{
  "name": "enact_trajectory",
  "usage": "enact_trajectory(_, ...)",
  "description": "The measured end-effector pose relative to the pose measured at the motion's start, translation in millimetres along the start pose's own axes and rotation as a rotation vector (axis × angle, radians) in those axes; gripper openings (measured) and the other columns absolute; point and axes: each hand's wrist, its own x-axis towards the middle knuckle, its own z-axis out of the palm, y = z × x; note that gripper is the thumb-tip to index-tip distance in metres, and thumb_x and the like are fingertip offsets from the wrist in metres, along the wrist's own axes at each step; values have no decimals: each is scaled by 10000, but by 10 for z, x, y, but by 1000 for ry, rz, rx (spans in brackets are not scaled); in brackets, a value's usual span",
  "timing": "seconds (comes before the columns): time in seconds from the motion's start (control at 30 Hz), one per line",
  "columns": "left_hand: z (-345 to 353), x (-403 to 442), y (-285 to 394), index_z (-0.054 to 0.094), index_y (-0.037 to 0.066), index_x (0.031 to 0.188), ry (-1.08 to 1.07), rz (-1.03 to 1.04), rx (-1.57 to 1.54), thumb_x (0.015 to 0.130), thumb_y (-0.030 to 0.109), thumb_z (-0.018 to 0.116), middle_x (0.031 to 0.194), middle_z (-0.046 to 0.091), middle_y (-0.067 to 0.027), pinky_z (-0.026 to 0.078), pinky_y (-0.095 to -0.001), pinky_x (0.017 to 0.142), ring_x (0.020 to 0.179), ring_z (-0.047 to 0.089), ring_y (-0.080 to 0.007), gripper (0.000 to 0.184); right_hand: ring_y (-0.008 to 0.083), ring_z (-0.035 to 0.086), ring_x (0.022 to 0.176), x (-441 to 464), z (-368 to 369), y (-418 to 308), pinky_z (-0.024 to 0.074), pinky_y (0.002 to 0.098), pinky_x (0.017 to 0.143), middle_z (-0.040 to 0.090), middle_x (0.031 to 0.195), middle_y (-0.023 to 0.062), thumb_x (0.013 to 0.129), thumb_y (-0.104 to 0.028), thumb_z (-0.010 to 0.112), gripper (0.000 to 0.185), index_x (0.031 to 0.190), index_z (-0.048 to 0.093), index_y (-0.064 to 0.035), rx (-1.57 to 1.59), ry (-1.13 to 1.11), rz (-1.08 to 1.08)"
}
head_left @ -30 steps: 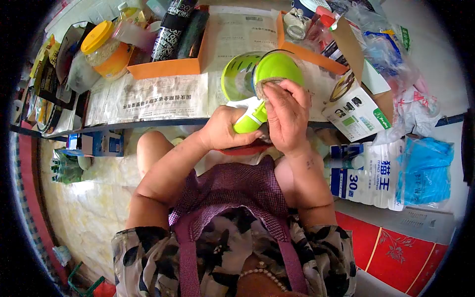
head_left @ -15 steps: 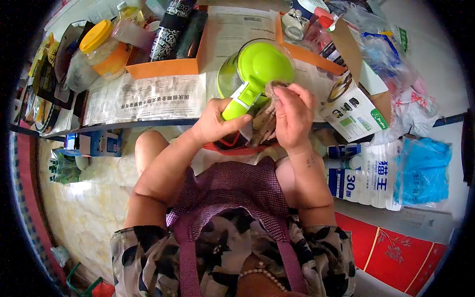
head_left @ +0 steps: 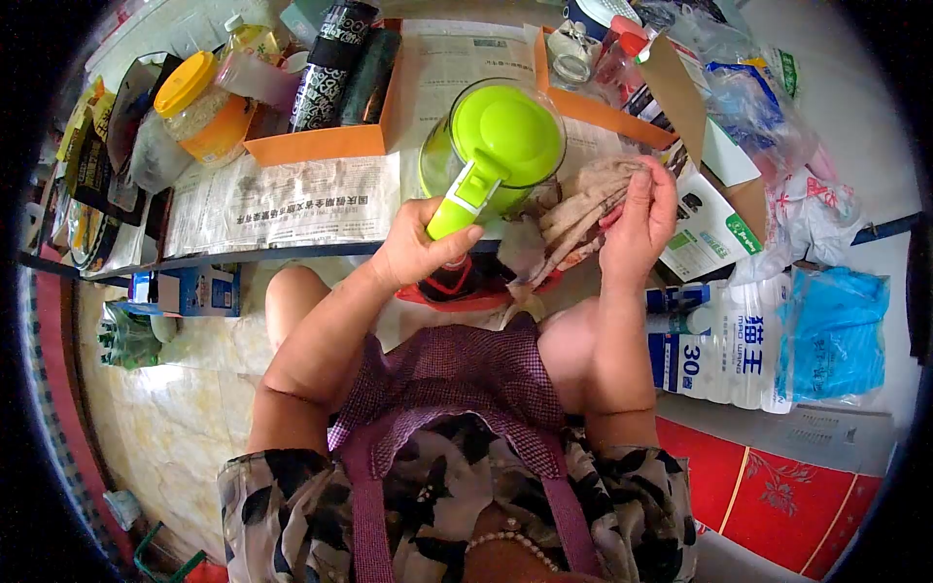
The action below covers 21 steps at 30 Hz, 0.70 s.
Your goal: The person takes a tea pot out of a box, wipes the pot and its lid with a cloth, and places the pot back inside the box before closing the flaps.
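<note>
My left hand (head_left: 425, 248) is wrapped round the green handle of a clear pitcher (head_left: 506, 134) with a bright green lid. The pitcher is held over the near edge of the newspaper-covered table, lid facing up toward me. Pinched in my right hand (head_left: 639, 219) is a beige-brown cloth (head_left: 580, 209), bunched at the top and hanging down in folds beside the pitcher. The cloth's lower end droops past the table edge above my lap.
Orange trays (head_left: 321, 146) stand at the back, one with dark rolls, another with small jars. A yellow-lidded jar (head_left: 201, 109) is on the left. An open carton (head_left: 705, 219) and plastic bags (head_left: 821, 209) sit on the right. Below lies a wrapped bottle pack (head_left: 724, 340).
My right hand has moved right, drawing the cloth away from the pitcher and spreading it. The pitcher has turned so its lid faces me, and the handle has shifted slightly left.
</note>
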Motion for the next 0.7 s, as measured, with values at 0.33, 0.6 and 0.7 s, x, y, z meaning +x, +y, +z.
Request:
enact_trajectory(0.33, 2, 1, -46, 579, 1, 791, 12, 43, 105, 791, 231, 680, 616, 528, 23, 406, -236, 522, 583, 472, -53, 251, 66, 513, 805, -107, 127, -178, 433, 194, 669, 540, 1053, 41, 952, -206, 435, 273, 1164, 501, -47, 117, -110, 79)
enact_trajectory(0.6, 6, 9, -44, 586, -1, 808, -59, 67, 147, 783, 214, 674, 655, 557, 10, 423, -239, 554, 615, 496, -65, 233, 342, 465, 1043, -45, 210, -65, 285, 453, 920, 593, 1083, 112, 865, -183, 516, 377, 1225, 496, -71, -732, -349, -620)
enact_trajectory(0.7, 22, 8, 40, 588, 1, 811, -119, 74, 188, 770, 210, 685, 673, 577, -2, 435, -250, 574, 620, 516, -82, 233, 350, 451, 1070, 16, 192, 3, 286, 453, 921, 586, 1103, 109, 877, -243, 499, 382, 1222, 502, -79, -682, -353, -595)
